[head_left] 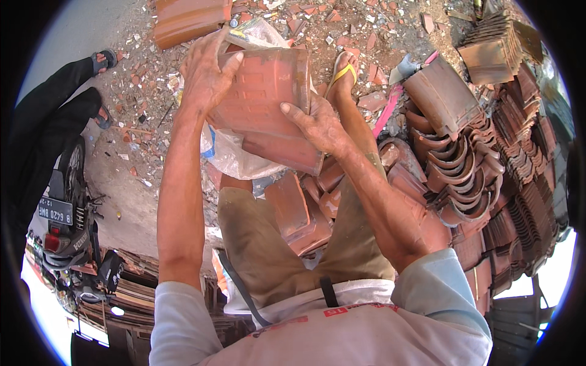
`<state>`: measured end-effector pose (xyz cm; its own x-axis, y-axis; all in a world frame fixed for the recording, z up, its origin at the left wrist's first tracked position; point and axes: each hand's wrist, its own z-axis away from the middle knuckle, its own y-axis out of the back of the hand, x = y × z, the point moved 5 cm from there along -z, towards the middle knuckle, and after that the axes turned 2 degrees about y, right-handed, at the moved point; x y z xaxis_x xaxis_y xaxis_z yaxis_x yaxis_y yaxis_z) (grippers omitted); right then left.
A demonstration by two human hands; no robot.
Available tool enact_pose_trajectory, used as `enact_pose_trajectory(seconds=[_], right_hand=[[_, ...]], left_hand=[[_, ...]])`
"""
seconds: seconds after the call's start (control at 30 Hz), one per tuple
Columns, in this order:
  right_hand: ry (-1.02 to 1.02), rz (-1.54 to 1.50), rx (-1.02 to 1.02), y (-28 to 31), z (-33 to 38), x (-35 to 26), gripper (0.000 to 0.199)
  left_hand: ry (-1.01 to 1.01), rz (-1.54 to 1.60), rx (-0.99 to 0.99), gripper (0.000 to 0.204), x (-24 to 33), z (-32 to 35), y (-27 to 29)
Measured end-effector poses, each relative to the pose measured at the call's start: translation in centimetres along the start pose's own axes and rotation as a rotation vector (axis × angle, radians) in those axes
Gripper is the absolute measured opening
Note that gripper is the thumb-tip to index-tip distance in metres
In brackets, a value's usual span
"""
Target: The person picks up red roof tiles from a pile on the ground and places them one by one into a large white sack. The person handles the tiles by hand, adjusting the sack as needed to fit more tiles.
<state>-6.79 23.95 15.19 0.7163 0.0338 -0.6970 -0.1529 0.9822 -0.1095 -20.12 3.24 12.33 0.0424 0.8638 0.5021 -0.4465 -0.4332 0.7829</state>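
Observation:
Between my hands is a reddish-brown clay roof tile (259,91) with moulded ridges, tilted and raised in front of my knees. My left hand (210,70) grips its far left edge, thumb on the near face and fingers bent over the rim. At the tile's right side my right hand (314,122) is closed round the edge, thumb on top. Below it another clay tile (284,149) lies over a whitish plastic sack (235,155). The fingertips behind the held tile are hidden.
Stacked curved ridge tiles (464,165) and flat tiles (531,207) stand to my right. More tiles (293,207) lie between my legs. A tile pile (189,21) sits ahead. Broken shards cover the ground. At left are a person's dark-trousered legs (49,116) and a motorcycle (67,226).

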Motion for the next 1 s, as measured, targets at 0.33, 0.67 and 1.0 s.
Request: enact_pose_trajectory(seconds=[0.33,0.67,1.0], right_hand=[[0.086,0.117,-0.071,-0.8,0.2,0.4,0.060],[0.212,0.128,0.113,0.7,-9.6,4.2,0.074],[0.147,0.114,0.119,2.3,-10.1,2.7,0.077]], left_hand=[[-0.226,-0.368,-0.624,0.053,0.5,-9.3,-3.8],[-0.180,0.208,-0.440,0.045,5.2,-9.0,-2.1],[0.055,0.347,-0.141,0.040,3.2,-5.0,-0.5]])
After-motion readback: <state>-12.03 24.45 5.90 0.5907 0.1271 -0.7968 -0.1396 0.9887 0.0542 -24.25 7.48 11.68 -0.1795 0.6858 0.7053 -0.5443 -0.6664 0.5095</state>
